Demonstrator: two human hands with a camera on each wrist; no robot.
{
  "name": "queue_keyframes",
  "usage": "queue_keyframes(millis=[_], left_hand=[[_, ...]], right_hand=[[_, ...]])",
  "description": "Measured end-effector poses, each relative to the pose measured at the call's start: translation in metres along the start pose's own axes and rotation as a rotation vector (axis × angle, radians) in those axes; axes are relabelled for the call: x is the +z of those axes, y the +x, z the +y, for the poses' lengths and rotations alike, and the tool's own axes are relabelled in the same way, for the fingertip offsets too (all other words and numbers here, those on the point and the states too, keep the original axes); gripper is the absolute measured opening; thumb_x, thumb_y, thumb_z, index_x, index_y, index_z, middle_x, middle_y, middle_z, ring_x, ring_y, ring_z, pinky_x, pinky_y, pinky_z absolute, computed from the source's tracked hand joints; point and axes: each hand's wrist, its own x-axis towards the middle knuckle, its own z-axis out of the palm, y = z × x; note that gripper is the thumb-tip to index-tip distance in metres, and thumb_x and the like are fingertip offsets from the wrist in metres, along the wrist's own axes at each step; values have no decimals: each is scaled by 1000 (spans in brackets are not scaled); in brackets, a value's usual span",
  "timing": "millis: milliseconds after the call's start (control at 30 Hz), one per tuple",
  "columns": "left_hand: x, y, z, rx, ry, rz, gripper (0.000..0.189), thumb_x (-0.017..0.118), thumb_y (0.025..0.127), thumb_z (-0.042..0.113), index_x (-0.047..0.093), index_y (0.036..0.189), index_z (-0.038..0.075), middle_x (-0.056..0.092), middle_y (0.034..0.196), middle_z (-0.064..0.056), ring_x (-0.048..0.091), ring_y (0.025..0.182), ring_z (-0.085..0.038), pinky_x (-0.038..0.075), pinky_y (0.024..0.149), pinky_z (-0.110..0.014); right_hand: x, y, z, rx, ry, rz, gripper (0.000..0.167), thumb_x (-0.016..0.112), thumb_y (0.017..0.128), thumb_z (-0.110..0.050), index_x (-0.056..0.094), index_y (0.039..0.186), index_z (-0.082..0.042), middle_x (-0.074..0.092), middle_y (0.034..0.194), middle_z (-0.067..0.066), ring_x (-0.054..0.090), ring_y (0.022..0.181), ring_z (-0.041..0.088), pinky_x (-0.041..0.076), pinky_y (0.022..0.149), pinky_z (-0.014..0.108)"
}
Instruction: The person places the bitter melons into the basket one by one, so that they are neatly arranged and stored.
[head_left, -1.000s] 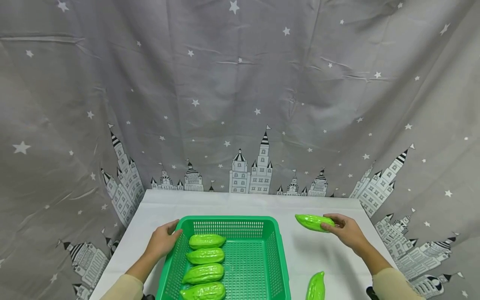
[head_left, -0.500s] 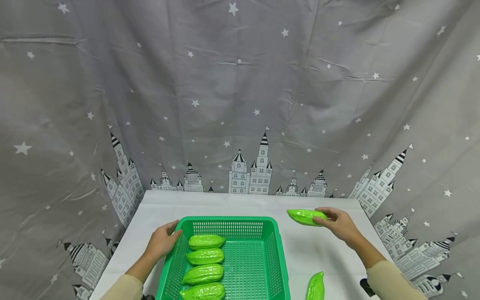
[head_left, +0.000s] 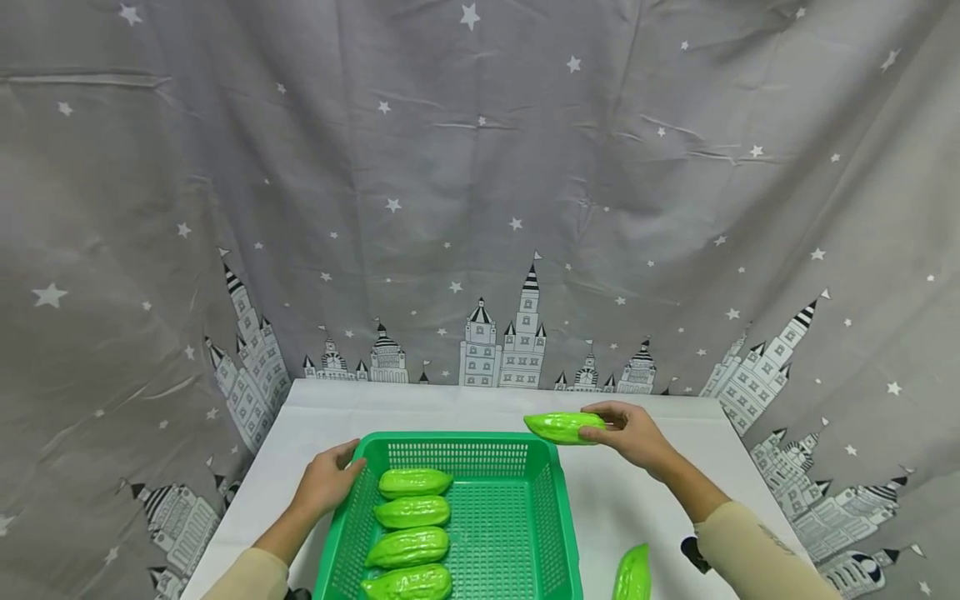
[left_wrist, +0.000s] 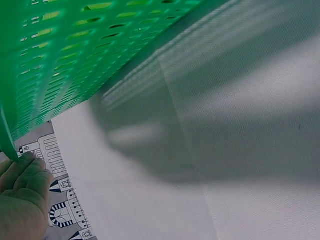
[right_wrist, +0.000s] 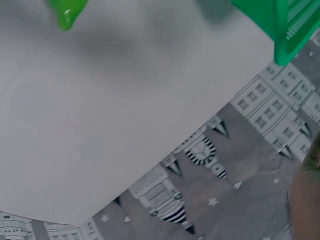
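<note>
A grey fabric curtain (head_left: 480, 167) hangs as the backdrop, printed with white stars and, lower down, black-and-white castles (head_left: 522, 342). In front of it stands a table with a smooth white top (head_left: 611, 500). On the table's left and middle part sits a rectangular green plastic basket (head_left: 457, 436) with slotted walls and a mesh floor; its near end runs out of the head view.

A person's arms reach in from both sides in beige sleeves (head_left: 750, 550), with a small black object (head_left: 695, 555) beside the right wrist. The left hand (head_left: 327, 481) is at the basket's far-left corner, thumb and fingers touching the rim from outside; I cannot tell whether it clamps the rim or merely rests there. The right hand (head_left: 632, 434) is clamped on a glossy, bumpy, bright green gourd (head_left: 557, 427), thumb on the near side and fingers on the far side. This held gourd is up in the air, roughly level, its pointed tip to the left, overlapping the basket's far-right corner in the head view.

Four similar gourds (head_left: 407, 547) lie crosswise in a column along the basket's left side, the nearest partly cut off. One more loose gourd (head_left: 632, 573) lies on the table right of the basket, pointing away from the person.
</note>
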Motion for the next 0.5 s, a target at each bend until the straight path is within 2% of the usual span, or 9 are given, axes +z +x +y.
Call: queue_keyframes(millis=[200,500], left_hand=[[0,-1,-1,0,-3,1,54,58,103,20,45,145,-10,50,141,-32,47,130,-52,40,105,-64],[1,0,-1,-9,-13,11,53,58,103,20,46,145,-10,51,140,-32,47,130,-51,39,105,-64]], right_hand=[[25,7,-14,-46,19,-99,45,80,89,-26,68,123,-1,69,111,9,68,94,21,60,81,35],[64,16,-26,-90,-1,-205,42,83,86,-28,70,117,-3,70,104,5,67,90,19,58,76,29]])
